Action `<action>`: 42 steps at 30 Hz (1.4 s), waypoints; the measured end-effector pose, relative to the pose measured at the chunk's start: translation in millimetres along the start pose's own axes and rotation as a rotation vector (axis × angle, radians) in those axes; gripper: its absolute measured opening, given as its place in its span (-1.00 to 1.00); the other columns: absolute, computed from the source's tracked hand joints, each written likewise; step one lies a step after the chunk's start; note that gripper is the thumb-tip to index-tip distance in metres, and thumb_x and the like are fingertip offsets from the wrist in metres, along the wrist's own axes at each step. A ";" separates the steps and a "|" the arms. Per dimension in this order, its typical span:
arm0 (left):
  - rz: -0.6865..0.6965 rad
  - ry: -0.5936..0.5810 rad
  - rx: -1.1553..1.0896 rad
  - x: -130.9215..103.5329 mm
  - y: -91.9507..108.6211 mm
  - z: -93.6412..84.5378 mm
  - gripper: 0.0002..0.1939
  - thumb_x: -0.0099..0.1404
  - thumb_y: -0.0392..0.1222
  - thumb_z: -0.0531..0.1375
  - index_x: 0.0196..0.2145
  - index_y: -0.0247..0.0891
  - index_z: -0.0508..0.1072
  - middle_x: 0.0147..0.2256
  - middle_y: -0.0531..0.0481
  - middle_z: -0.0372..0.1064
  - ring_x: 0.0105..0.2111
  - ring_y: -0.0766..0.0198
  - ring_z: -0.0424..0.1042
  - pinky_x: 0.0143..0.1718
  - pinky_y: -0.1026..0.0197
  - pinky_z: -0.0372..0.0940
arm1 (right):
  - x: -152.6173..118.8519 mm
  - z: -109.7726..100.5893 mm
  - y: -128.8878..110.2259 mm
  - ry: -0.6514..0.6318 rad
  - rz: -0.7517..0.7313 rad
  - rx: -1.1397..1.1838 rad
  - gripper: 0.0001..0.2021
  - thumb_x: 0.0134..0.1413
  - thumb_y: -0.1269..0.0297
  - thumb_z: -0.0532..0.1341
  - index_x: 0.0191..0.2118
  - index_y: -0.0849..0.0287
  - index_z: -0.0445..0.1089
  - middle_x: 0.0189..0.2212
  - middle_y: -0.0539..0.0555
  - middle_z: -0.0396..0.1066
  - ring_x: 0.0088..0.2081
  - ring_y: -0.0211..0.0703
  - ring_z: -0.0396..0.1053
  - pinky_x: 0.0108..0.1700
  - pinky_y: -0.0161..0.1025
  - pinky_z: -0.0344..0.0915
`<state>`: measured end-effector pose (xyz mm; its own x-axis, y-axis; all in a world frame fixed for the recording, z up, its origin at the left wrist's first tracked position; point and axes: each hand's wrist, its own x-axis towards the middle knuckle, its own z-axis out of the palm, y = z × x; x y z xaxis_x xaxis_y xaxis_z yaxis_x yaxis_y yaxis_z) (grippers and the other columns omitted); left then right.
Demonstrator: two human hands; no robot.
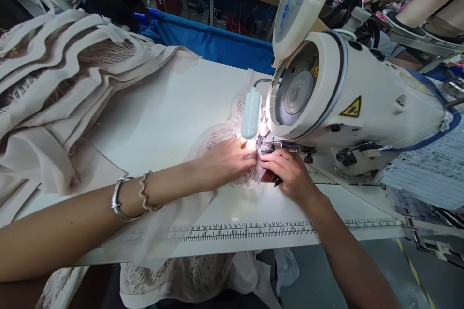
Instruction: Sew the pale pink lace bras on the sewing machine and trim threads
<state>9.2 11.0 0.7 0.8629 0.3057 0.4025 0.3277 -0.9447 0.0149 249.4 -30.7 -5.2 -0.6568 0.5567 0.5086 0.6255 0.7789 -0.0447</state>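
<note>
A white sewing machine stands on the white table, with a small lit lamp beside its needle area. Pale pink lace fabric lies under the needle area and trails toward the table's front edge. My left hand presses on this fabric left of the needle, its fingers bent close together. Just right of the needle, my right hand pinches the fabric's edge, and a small dark pointed object shows beneath its fingers. The fingertips of both hands are close together under the bright light.
Layered pale lace pieces are heaped on the table's left. A printed ruler runs along the front edge. More lace fabric hangs below it. Behind the table is a blue cloth; handwritten paper lies at right. A person sits far back.
</note>
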 end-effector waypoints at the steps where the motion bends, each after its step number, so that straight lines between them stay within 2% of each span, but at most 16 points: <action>1: 0.024 0.012 -0.001 0.4 -0.7 -0.6 -0.75 0.36 -0.53 0.05 -0.38 -0.28 0.39 -0.32 -0.06 0.41 -0.42 0.25 0.25 -0.41 0.15 0.11 | 0.3 -0.4 -0.6 -0.003 -0.005 0.003 -0.67 0.20 0.64 0.09 -0.14 0.14 0.51 -0.15 0.09 0.61 -0.11 -0.06 0.48 -0.11 -0.10 0.39; 4: 0.029 0.015 0.025 1.0 -0.7 -0.5 -0.71 0.37 -0.52 0.02 -0.44 -0.26 0.35 -0.41 -0.03 0.37 -0.46 0.25 0.20 -0.44 0.14 0.07 | 1.2 -1.4 -1.9 -0.002 0.004 0.018 -0.67 0.22 0.63 0.09 -0.14 0.14 0.52 -0.18 0.08 0.61 -0.14 -0.07 0.47 -0.13 -0.09 0.39; 6: 0.011 0.001 0.036 0.7 0.4 0.4 -0.72 0.40 -0.50 0.01 -0.39 -0.28 0.39 -0.41 -0.05 0.39 -0.47 0.23 0.19 -0.44 0.13 0.06 | 1.3 -1.6 -1.8 0.003 0.012 0.015 -0.62 0.22 0.65 0.05 -0.09 0.13 0.52 -0.16 0.07 0.62 -0.14 -0.07 0.48 -0.13 -0.09 0.39; 10: -0.026 -0.018 0.041 -1.6 2.0 3.6 -0.81 0.48 -0.29 0.05 -0.20 -0.31 0.46 -0.33 -0.11 0.43 -0.41 0.18 0.24 -0.39 0.11 0.10 | 1.1 -1.2 -0.3 0.005 0.012 0.010 -0.61 0.22 0.63 0.06 -0.04 0.13 0.52 -0.13 0.08 0.62 -0.11 -0.05 0.49 -0.14 -0.09 0.41; 13: -0.079 -0.044 0.120 -4.4 3.8 6.1 -0.73 0.48 -0.09 0.11 -0.11 -0.37 0.47 -0.23 -0.20 0.46 -0.30 0.09 0.32 -0.28 0.08 0.16 | 1.0 -0.7 0.2 0.003 0.006 0.003 -0.68 0.23 0.60 0.11 -0.10 0.13 0.52 -0.12 0.08 0.62 -0.10 -0.04 0.50 -0.14 -0.09 0.41; 15: -0.117 -0.053 0.190 -5.7 5.9 6.7 -0.68 0.48 -0.06 0.11 -0.09 -0.40 0.47 -0.17 -0.24 0.47 -0.24 0.04 0.35 -0.18 0.03 0.20 | 0.9 -0.5 -0.1 0.002 0.004 -0.003 -0.74 0.23 0.58 0.15 -0.15 0.13 0.52 -0.14 0.07 0.62 -0.12 -0.04 0.50 -0.14 -0.09 0.41; 17: -0.139 -0.045 0.241 -5.8 8.0 6.1 -0.69 0.51 -0.13 0.05 -0.09 -0.42 0.48 -0.13 -0.27 0.47 -0.18 0.00 0.37 -0.09 -0.02 0.20 | 0.4 -0.3 -0.3 0.003 0.008 0.000 -0.75 0.22 0.59 0.16 -0.17 0.13 0.52 -0.15 0.07 0.62 -0.13 -0.03 0.50 -0.13 -0.07 0.41; 19: -0.116 -0.030 0.229 -4.3 9.5 4.3 -0.71 0.52 -0.30 -0.02 -0.12 -0.42 0.49 -0.12 -0.28 0.46 -0.12 -0.01 0.37 -0.04 -0.04 0.20 | -0.4 0.3 -0.1 0.008 0.019 0.001 -0.73 0.22 0.61 0.14 -0.16 0.14 0.51 -0.14 0.09 0.62 -0.12 -0.03 0.50 -0.12 -0.06 0.41; 22: 0.012 -0.025 0.045 -1.0 10.9 2.0 -0.66 0.49 -0.46 -0.08 -0.16 -0.40 0.49 -0.17 -0.21 0.47 -0.16 0.10 0.38 -0.09 0.06 0.24 | -1.7 1.5 0.7 0.000 0.032 0.003 -0.72 0.25 0.59 0.12 -0.09 0.15 0.51 -0.10 0.10 0.62 -0.09 -0.03 0.50 -0.09 -0.07 0.42; 25: 0.100 -0.046 -0.071 -0.2 11.9 3.5 -0.68 0.50 -0.45 -0.06 -0.12 -0.40 0.49 -0.19 -0.18 0.49 -0.22 0.17 0.38 -0.17 0.13 0.28 | -1.6 1.3 0.4 0.008 0.039 0.023 -0.77 0.27 0.52 0.17 -0.08 0.14 0.50 -0.09 0.11 0.61 -0.09 -0.04 0.51 -0.08 -0.09 0.42; 29: 0.068 -0.050 -0.060 -3.8 11.4 9.3 -0.71 0.46 -0.46 0.00 -0.07 -0.34 0.50 -0.14 -0.19 0.50 -0.18 0.13 0.40 -0.12 0.09 0.29 | 1.2 -2.3 -1.7 0.068 0.010 0.059 -0.90 0.25 0.46 0.25 -0.22 0.13 0.50 -0.21 0.09 0.62 -0.19 -0.07 0.50 -0.15 -0.12 0.38; 32: 0.034 -0.035 -0.073 -5.7 9.6 11.9 -0.70 0.40 -0.48 0.04 -0.04 -0.36 0.49 -0.17 -0.18 0.49 -0.20 0.12 0.40 -0.09 0.06 0.27 | 1.5 -3.6 -1.3 0.074 0.003 0.082 -0.91 0.26 0.42 0.26 -0.25 0.13 0.51 -0.26 0.07 0.62 -0.24 -0.09 0.48 -0.17 -0.12 0.37; 36: -0.001 -0.012 -0.051 -5.8 5.8 13.6 -0.62 0.33 -0.53 0.04 0.04 -0.40 0.44 -0.20 -0.18 0.47 -0.20 0.11 0.41 -0.04 0.03 0.22 | -2.1 -1.2 1.7 0.039 0.049 0.113 -0.86 0.27 0.43 0.23 -0.20 0.11 0.54 -0.25 0.08 0.62 -0.20 -0.07 0.49 -0.15 -0.11 0.42; 42: -0.047 -0.016 -0.072 -5.3 -5.5 13.7 -0.67 0.41 -0.49 0.01 -0.02 -0.29 0.46 -0.18 -0.14 0.50 -0.17 0.12 0.42 -0.08 0.06 0.18 | -0.9 -0.8 2.1 0.011 0.054 0.053 -0.62 0.17 0.65 0.05 -0.13 0.14 0.53 -0.18 0.09 0.62 -0.13 -0.04 0.51 -0.09 -0.10 0.44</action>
<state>8.1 16.2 -14.0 0.8535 0.3515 0.3847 0.3401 -0.9351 0.0999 251.6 -29.8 -5.1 -0.6181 0.5954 0.5133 0.6366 0.7622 -0.1176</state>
